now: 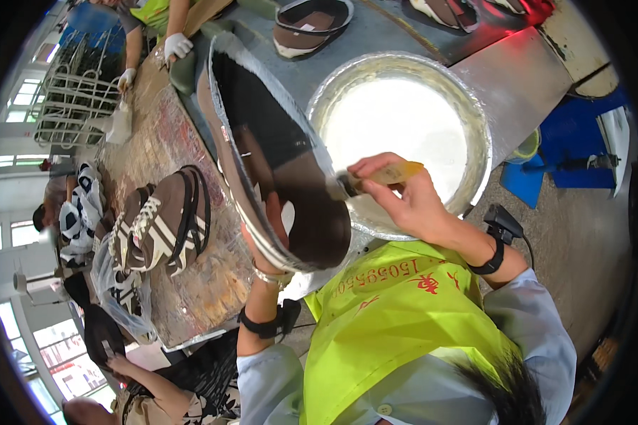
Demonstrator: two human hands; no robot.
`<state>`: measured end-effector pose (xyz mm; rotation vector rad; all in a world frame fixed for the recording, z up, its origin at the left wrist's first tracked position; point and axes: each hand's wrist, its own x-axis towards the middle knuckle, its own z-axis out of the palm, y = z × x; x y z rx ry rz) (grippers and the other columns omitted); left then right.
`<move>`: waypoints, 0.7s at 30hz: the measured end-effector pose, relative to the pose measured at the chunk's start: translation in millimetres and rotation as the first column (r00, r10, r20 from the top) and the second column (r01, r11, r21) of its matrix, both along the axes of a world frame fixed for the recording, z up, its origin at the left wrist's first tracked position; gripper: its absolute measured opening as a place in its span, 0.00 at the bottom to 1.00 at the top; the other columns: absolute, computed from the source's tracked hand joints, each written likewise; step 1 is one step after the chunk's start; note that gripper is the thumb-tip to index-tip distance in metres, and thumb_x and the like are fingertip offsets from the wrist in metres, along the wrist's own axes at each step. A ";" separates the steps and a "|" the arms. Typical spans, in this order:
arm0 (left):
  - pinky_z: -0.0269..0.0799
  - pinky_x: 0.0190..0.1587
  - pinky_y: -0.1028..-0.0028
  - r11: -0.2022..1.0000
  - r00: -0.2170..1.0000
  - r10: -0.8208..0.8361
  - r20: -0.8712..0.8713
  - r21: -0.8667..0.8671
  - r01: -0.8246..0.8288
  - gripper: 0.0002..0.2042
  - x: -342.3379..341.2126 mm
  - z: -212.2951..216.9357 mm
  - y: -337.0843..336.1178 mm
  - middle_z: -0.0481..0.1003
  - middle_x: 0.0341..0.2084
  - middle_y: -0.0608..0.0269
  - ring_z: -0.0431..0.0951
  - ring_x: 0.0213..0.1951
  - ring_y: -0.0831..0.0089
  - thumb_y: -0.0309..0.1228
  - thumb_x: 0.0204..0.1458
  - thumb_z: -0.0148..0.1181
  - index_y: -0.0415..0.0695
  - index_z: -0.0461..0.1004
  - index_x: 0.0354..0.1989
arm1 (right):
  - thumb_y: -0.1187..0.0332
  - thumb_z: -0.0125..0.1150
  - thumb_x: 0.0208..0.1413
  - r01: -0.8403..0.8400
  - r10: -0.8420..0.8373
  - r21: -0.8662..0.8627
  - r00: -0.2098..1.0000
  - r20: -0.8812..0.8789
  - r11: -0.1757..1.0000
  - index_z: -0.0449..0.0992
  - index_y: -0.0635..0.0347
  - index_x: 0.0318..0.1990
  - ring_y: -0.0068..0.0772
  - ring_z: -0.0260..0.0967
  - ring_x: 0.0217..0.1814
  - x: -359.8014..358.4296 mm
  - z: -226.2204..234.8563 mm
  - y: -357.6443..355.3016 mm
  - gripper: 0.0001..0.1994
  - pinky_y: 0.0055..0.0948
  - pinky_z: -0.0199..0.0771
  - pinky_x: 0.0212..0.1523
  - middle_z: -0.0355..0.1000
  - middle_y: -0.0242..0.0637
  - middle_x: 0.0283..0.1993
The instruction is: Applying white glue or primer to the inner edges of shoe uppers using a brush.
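In front of me my left hand [273, 228] is closed around a large brown shoe upper [301, 219] with a black lining and a pale rim. Its opening faces up and toward me, and part of the hand is hidden behind it. My right hand [412, 200] pinches a brush [398, 173] with a yellowish handle. The dark brush end meets the right edge of the shoe upper. Beneath and beyond that hand is a round metal basin [480, 127] holding white liquid [397, 106].
Brown shoes with white stripes [166, 219] sit on the worn wooden tabletop [209, 301] at left. Another shoe upper [312, 32] lies beyond the basin. At the upper left are a co-worker's gloved hands [178, 47] and a white wire rack [71, 106]. Another person [159, 389] is at lower left.
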<state>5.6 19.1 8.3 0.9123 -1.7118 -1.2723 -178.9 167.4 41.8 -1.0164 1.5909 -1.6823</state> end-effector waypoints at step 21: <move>0.72 0.48 0.73 0.952 0.992 -0.081 -0.094 0.286 0.105 0.16 -15.6 25.6 -33.3 0.72 0.41 0.61 0.73 0.43 0.73 0.38 0.59 0.49 0.40 0.70 0.48 | 0.76 0.52 0.57 0.091 -0.031 -0.212 0.962 0.270 0.973 0.71 0.66 0.41 0.17 0.67 0.39 -16.3 7.0 -19.0 0.07 0.17 0.66 0.40 0.72 0.33 0.41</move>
